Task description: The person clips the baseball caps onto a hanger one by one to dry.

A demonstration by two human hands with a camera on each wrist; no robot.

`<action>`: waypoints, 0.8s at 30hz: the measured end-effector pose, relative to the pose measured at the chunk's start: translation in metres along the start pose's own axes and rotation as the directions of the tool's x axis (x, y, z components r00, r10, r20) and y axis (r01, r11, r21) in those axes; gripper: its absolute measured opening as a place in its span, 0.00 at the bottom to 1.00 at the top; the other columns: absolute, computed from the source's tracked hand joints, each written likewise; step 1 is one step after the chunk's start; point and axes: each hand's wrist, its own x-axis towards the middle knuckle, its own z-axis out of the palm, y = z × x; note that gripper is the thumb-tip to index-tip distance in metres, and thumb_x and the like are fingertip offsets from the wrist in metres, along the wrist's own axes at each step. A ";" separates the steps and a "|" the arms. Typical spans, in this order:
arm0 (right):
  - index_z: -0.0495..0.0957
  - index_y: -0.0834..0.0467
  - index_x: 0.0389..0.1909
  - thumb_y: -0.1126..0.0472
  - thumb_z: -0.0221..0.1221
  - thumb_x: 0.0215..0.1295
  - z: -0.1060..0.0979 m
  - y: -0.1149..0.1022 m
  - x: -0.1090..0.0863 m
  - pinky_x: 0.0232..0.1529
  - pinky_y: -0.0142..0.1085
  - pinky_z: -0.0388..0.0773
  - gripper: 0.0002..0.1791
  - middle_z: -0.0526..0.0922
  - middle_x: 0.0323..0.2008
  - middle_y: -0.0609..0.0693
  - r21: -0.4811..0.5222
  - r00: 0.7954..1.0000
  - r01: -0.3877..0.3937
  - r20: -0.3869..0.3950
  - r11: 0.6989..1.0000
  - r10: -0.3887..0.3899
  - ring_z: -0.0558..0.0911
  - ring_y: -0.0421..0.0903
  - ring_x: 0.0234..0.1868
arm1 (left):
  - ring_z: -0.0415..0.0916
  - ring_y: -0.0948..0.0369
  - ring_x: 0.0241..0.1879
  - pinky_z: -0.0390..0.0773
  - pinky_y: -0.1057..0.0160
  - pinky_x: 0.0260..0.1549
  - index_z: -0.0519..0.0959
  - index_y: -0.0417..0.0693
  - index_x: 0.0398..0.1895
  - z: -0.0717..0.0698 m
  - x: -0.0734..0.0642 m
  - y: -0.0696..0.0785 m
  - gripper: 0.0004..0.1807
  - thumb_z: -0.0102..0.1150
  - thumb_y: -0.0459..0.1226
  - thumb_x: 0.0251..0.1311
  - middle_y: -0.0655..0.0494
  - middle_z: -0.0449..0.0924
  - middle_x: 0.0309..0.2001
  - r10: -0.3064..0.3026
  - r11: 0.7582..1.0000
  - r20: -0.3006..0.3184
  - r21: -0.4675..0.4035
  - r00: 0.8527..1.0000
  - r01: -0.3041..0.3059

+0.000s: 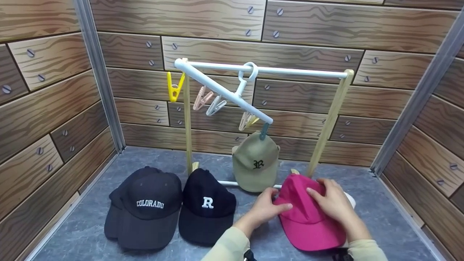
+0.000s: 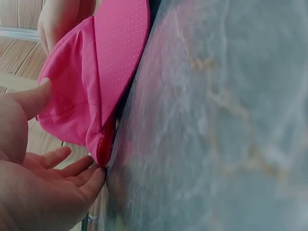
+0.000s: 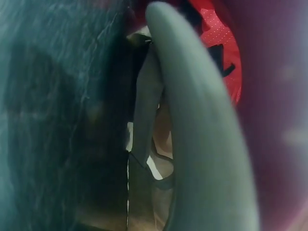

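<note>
A pink baseball cap (image 1: 302,203) lies at the front right, brim toward me, its crown creased. My right hand (image 1: 335,199) grips the crown's right side, thumb on the front and fingers toward the back. At the left side, my left hand (image 1: 266,208) touches the cap with its thumb extended over the crown. In the left wrist view its loosely extended fingers (image 2: 89,180) meet the cap's lower edge. A white item (image 1: 350,199) shows partly behind my right hand. The right wrist view shows a blurred grey curved edge (image 3: 199,115) and red lining (image 3: 224,53); my right hand cannot be made out there.
A dark COLORADO cap (image 1: 150,199) overlaps another dark cap (image 1: 112,217); a navy R cap (image 1: 207,210) sits beside them. On the wooden rack (image 1: 331,123), a white hanger (image 1: 221,88) carries several clothespins (image 1: 216,106). A khaki cap (image 1: 253,163) hangs from its teal clothespin (image 1: 264,131).
</note>
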 end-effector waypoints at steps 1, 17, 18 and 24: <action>0.72 0.75 0.73 0.40 0.64 0.82 0.000 0.001 0.000 0.67 0.71 0.73 0.43 0.78 0.64 0.75 -0.002 1.000 0.001 0.001 1.000 -0.001 0.75 0.74 0.67 | 0.81 0.50 0.58 0.81 0.51 0.60 0.78 0.32 0.66 0.000 0.000 0.000 0.35 0.81 0.42 0.62 0.41 0.84 0.59 0.000 1.000 0.002 -0.001 1.000 0.000; 0.73 0.74 0.73 0.44 0.66 0.81 0.011 0.009 0.001 0.65 0.68 0.74 0.39 0.79 0.63 0.75 -0.031 1.000 0.003 -0.029 1.000 -0.004 0.76 0.74 0.66 | 0.83 0.46 0.62 0.82 0.49 0.63 0.78 0.32 0.65 -0.001 -0.001 -0.004 0.32 0.80 0.35 0.62 0.39 0.84 0.62 0.025 0.999 0.015 -0.040 1.000 -0.025; 0.73 0.74 0.72 0.45 0.67 0.80 0.012 0.009 0.000 0.65 0.68 0.74 0.39 0.79 0.62 0.75 -0.031 0.999 0.003 -0.033 1.000 -0.004 0.76 0.74 0.66 | 0.83 0.45 0.62 0.82 0.48 0.64 0.77 0.31 0.66 -0.001 -0.001 -0.004 0.32 0.80 0.34 0.62 0.39 0.84 0.62 0.026 0.999 0.016 -0.046 1.000 -0.025; 0.75 0.73 0.71 0.47 0.67 0.81 0.014 0.006 -0.001 0.64 0.67 0.74 0.35 0.80 0.60 0.74 -0.032 0.999 0.010 -0.041 0.999 -0.011 0.77 0.73 0.64 | 0.84 0.47 0.60 0.84 0.51 0.61 0.77 0.31 0.67 -0.001 0.000 -0.006 0.32 0.79 0.33 0.63 0.40 0.84 0.63 0.008 0.999 0.009 -0.038 1.000 -0.007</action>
